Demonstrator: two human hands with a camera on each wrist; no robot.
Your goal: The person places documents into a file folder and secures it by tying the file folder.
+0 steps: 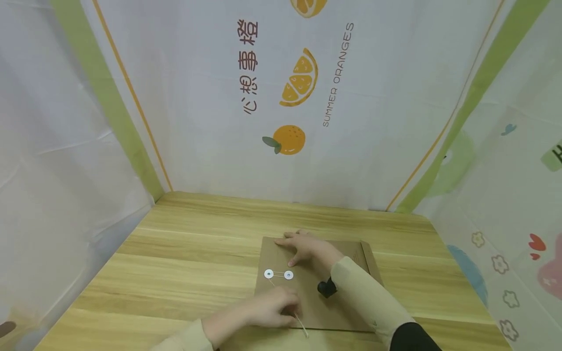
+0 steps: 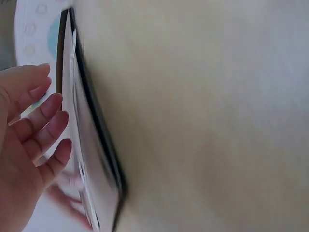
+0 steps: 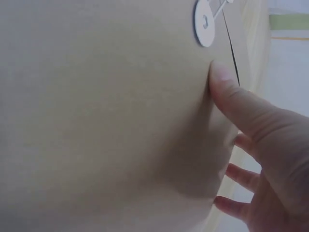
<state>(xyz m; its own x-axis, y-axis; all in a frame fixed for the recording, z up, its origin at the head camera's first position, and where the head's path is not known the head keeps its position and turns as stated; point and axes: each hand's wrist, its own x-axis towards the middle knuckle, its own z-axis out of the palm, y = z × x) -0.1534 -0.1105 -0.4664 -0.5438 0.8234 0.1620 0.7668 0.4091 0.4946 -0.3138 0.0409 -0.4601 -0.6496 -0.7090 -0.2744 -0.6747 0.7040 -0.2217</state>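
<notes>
A brown kraft document envelope lies flat on the table, its string wound between two white button discs, the left disc and the right disc. From the left disc the string runs under my left hand, which pinches it; a loose end hangs past the fingers. My right hand rests at the envelope's far edge. In the right wrist view its thumb presses the face near a disc, and the other fingers reach the edge. The left wrist view shows the envelope's side edge blurred.
The wood-grain table extends around the envelope. A dark object shows by my right sleeve, partly hidden. White printed cloth hangs behind the table and at both sides.
</notes>
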